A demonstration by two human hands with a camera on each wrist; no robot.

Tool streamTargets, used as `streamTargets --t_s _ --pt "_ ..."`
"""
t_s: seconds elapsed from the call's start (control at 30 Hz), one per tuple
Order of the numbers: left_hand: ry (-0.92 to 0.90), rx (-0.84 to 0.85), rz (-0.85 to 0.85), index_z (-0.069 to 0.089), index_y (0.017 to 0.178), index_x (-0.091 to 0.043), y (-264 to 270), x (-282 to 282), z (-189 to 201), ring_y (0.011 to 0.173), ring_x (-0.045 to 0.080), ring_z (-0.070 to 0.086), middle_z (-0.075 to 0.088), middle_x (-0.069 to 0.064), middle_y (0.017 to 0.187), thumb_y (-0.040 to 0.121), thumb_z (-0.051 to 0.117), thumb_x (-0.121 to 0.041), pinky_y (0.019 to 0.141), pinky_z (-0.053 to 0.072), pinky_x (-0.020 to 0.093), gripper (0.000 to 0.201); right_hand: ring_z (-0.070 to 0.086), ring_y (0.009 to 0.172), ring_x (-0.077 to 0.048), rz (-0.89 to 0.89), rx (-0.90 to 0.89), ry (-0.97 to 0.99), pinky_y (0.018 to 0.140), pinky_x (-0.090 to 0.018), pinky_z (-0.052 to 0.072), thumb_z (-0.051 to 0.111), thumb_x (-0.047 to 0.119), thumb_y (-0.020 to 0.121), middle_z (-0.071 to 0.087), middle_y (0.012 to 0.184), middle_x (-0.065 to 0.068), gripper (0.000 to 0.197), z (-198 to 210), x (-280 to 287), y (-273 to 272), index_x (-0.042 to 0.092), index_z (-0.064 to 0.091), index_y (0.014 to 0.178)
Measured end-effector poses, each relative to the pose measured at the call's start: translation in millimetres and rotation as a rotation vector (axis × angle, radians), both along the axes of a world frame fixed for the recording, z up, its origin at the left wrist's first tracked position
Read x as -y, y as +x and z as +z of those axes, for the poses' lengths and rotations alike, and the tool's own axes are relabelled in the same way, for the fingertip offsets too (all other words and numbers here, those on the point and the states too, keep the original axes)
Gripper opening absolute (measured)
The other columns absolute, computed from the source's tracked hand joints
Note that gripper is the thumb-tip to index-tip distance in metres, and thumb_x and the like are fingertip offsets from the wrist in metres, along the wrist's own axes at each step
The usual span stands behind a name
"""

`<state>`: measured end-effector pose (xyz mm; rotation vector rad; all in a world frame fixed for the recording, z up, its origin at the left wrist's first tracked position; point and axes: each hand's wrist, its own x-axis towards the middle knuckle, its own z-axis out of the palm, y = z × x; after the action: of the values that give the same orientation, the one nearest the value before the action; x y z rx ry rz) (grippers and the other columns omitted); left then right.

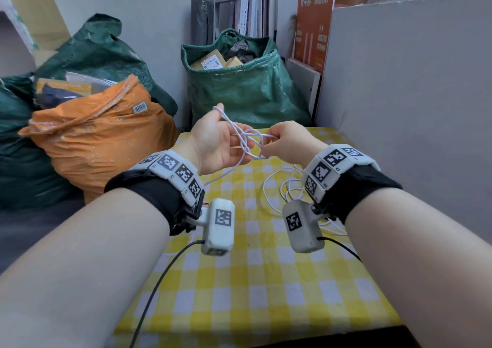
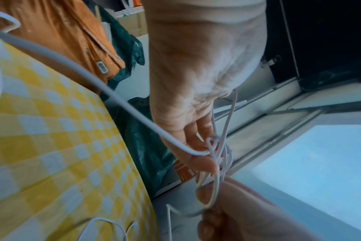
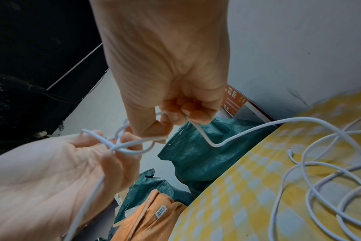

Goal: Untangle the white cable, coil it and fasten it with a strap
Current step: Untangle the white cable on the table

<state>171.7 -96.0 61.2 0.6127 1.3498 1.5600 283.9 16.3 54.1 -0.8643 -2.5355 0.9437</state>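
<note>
The white cable (image 1: 249, 140) is held above the table's far edge between both hands, crossed into a loose knot (image 3: 115, 147). My left hand (image 1: 213, 140) lies palm up; one loop hooks over a raised fingertip (image 1: 219, 107), and the fingers (image 2: 204, 164) curl round the strands. My right hand (image 1: 285, 140) faces it with its fingers (image 3: 188, 114) curled, pinching the cable just past the knot. From there the cable (image 3: 258, 127) drops to the table and lies in tangled loops (image 1: 287, 185) under my right wrist, with a plug end (image 3: 290, 153) showing.
The table wears a yellow and white checked cloth (image 1: 253, 281). An orange sack (image 1: 101, 134) and green bags (image 1: 239, 87) of parcels stand beyond its left and far edges. A grey board (image 1: 399, 81) walls off the right side. Black leads (image 1: 159, 281) trail from the wrist cameras.
</note>
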Motion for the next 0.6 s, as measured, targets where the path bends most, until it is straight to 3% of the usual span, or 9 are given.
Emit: streamTargets --t_s 0.13,0.23,0.33,0.4,0.47,0.53,0.57,0.6 --pt "0.027 0.137 -0.126 0.072 0.091 0.002 -10 6 -1 0.071 0.026 0.058 0.067 0.017 0.085 0.081 -0.003 -0.078 0.054 0.046 0.026 0.110 0.039 0.050 -0.011 0.011 0.021 0.028 0.046 -0.022 0.031 0.064 0.013 0.077 0.045 0.058 0.004 0.020 -3 0 1 0.022 0.054 0.061" --pt "-0.012 0.185 -0.079 0.069 0.099 -0.001 -14 6 0 0.072 0.026 0.055 0.066 0.018 0.091 0.075 -0.002 -0.084 0.049 0.039 0.023 0.112 0.040 0.049 -0.009 0.031 0.020 0.032 0.046 -0.022 0.032 0.061 0.013 0.081 0.048 0.057 0.005 0.012 -3 0 2 0.022 0.066 0.077" --pt "-0.143 -0.011 -0.049 0.061 0.109 -0.005 -16 5 4 0.063 0.020 0.050 0.064 0.014 0.085 0.092 0.019 -0.065 0.044 0.031 0.021 0.075 0.042 0.053 -0.012 0.037 -0.002 -0.017 0.047 -0.021 0.032 0.065 0.020 0.083 0.048 0.057 0.005 0.005 -7 -3 3 0.019 0.070 0.085" --pt "-0.242 -0.204 -0.029 0.060 0.111 -0.010 -15 7 5 0.058 0.015 0.040 0.061 0.008 0.080 0.098 0.035 -0.041 0.042 0.027 0.018 0.042 0.041 0.054 -0.013 0.028 -0.070 -0.094 0.049 -0.023 0.032 0.066 0.032 0.084 0.045 0.056 0.004 0.021 -11 -5 5 0.013 0.072 0.089" --pt "-0.305 -0.377 0.017 0.066 0.104 -0.013 -19 7 3 0.058 0.012 0.033 0.056 0.004 0.074 0.096 0.048 -0.028 0.045 0.025 0.018 0.025 0.038 0.051 -0.011 0.007 -0.123 -0.129 0.049 -0.022 0.031 0.062 0.043 0.087 0.042 0.056 0.004 0.032 -13 -7 7 0.013 0.074 0.091" --pt "-0.381 -0.570 0.094 0.071 0.093 -0.015 -20 10 1 0.064 0.014 0.038 0.052 0.006 0.082 0.093 0.056 -0.024 0.052 0.033 0.023 0.017 0.036 0.048 -0.011 -0.008 -0.164 -0.133 0.045 -0.020 0.030 0.060 0.042 0.088 0.042 0.059 0.003 0.035 -14 -11 9 0.010 0.073 0.093" --pt "-0.423 -0.647 0.150 0.072 0.094 -0.013 -21 11 -1 0.075 0.019 0.049 0.055 0.011 0.094 0.093 0.057 -0.021 0.063 0.043 0.029 0.017 0.034 0.047 -0.011 -0.016 -0.177 -0.131 0.044 -0.021 0.028 0.061 0.040 0.089 0.042 0.059 0.002 0.035 -15 -14 9 0.007 0.071 0.094" --pt "-0.468 -0.709 0.222 0.071 0.101 -0.008 -25 12 -3 0.096 0.026 0.055 0.058 0.016 0.111 0.093 0.057 -0.018 0.081 0.047 0.037 0.019 0.033 0.047 -0.011 -0.026 -0.184 -0.131 0.045 -0.022 0.028 0.062 0.036 0.088 0.041 0.059 0.002 0.033 -15 -17 9 0.004 0.070 0.094"
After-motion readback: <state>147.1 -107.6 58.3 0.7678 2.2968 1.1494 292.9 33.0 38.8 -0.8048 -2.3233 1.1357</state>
